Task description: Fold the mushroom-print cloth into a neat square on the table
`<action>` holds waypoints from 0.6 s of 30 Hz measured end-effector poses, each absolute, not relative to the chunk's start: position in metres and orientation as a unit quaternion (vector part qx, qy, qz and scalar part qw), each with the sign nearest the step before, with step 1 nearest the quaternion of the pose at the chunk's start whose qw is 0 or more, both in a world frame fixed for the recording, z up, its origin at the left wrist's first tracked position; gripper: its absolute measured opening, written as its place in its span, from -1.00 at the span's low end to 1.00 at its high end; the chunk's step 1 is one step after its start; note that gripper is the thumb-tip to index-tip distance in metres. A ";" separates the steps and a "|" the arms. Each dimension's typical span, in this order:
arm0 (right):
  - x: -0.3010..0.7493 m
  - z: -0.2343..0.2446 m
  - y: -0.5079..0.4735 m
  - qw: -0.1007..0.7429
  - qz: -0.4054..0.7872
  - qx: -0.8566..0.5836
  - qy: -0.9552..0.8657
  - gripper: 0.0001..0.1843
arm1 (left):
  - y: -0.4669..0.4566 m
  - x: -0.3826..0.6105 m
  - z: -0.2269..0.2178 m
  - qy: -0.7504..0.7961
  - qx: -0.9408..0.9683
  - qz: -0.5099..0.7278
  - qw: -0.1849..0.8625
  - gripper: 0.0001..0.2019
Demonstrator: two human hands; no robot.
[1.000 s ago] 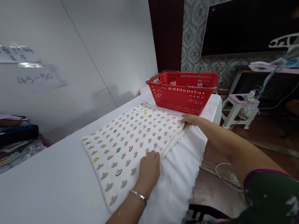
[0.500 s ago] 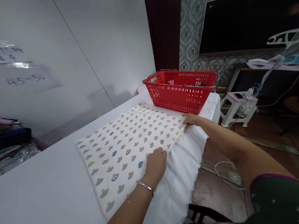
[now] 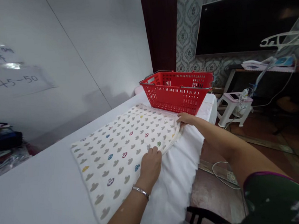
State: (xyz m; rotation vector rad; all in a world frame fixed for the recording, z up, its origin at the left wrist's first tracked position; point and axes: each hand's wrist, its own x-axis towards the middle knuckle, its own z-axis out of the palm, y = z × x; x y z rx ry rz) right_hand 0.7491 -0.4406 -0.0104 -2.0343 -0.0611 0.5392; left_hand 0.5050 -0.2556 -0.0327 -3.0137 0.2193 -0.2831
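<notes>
A white cloth [image 3: 127, 142] printed with grey and a few coloured mushrooms lies folded in layers across the white-covered table [image 3: 41, 193]. My left hand [image 3: 151, 163], with a silver bracelet at the wrist, is closed on the cloth's near edge, its fingers curled. Farther off to the right, my right hand [image 3: 185, 118] pinches the cloth's right corner. Between the two hands the edge bows outward, and more than one layer shows there. Just behind my right hand stands a red plastic basket [image 3: 175, 95].
Stacked folded fabrics [image 3: 3, 147] sit at the far left by the wall. To the right are a white stool [image 3: 232, 107] with cables on it and a white cable [image 3: 219, 177] on the floor. A dark chair [image 3: 205, 214] stands below the table edge.
The cloth's right edge has gone from nearly straight to bowed as my right hand drew its corner slightly inward. The whole view has shifted a little, with things now farther left.
</notes>
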 end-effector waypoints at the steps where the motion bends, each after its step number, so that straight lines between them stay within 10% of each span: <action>1: 0.749 -0.008 -0.439 0.503 0.218 -0.835 -0.035 -0.43 | -0.253 0.506 -0.029 0.063 -0.990 -0.108 0.058 -0.78; 10: 0.748 -0.015 -0.443 0.435 0.229 -0.870 -0.016 -0.19 | -0.260 0.499 -0.041 0.075 -0.995 -0.041 0.044 -0.74; 18: 0.747 -0.016 -0.444 0.323 0.238 -0.916 -0.005 -0.79 | -0.263 0.497 -0.044 0.055 -0.998 -0.036 0.022 -0.71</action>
